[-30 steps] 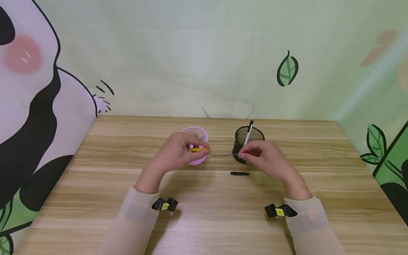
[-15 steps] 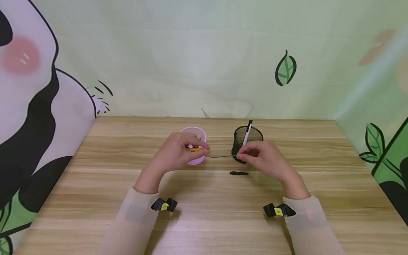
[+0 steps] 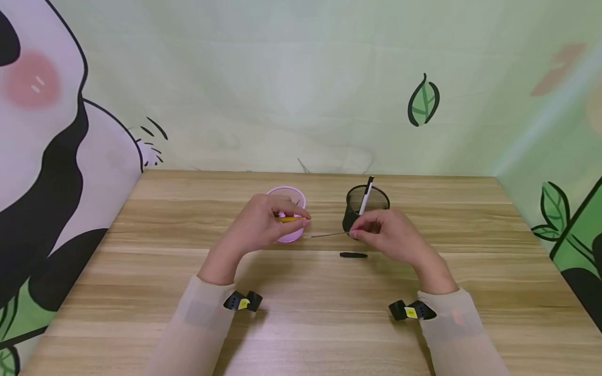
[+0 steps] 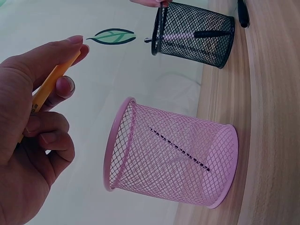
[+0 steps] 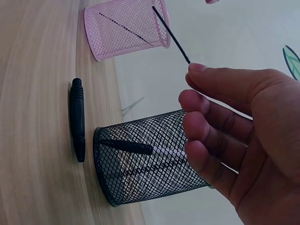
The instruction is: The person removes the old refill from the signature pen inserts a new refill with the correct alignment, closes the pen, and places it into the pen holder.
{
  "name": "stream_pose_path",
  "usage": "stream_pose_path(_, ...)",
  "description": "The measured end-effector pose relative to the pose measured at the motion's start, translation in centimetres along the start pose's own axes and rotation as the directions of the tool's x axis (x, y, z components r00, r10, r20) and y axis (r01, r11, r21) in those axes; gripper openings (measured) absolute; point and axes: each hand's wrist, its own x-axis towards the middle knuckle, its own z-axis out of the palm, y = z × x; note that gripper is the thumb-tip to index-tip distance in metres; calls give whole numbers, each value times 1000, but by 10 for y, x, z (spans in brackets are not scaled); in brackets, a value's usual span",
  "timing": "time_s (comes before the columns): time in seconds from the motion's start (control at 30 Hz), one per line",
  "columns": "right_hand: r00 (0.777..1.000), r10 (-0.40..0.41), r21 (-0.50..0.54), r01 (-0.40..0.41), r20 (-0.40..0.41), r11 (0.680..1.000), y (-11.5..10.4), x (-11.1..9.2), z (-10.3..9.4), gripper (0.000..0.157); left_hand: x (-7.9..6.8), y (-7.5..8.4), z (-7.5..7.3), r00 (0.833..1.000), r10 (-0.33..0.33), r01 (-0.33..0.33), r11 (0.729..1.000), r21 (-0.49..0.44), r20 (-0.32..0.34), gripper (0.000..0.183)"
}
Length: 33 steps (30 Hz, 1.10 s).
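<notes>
My left hand (image 3: 263, 222) pinches a yellow pen barrel (image 4: 47, 89) between thumb and fingers, over the pink mesh pen holder (image 4: 173, 154). Printed marks show on the barrel, and its lower end disappears behind the curled fingers. My right hand (image 3: 392, 232) holds a thin dark pen refill (image 5: 171, 35) by one end, between thumb and forefinger. The refill's free end points left toward my left fingertips, slightly below them and apart from them. Beside the right hand stands the black mesh pen holder (image 5: 150, 161) with a white and black pen (image 3: 366, 196) in it.
A short black pen piece (image 5: 77, 119) lies on the wooden table (image 3: 301, 329) in front of the black holder. Another thin dark rod (image 4: 180, 149) leans inside the pink holder. A printed backdrop (image 3: 282, 94) rises behind the table.
The refill has tilted, its free end dropping and drawing slightly away from my left fingertips. My left hand has hardly moved and keeps its hold on the yellow barrel.
</notes>
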Motion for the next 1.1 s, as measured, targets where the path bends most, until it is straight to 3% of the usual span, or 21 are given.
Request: stream_pose_path(1.1,991,90,-97,-80,99,992,3,2,6,4,1,1,1,999,-29,29,1000,-11,14,7)
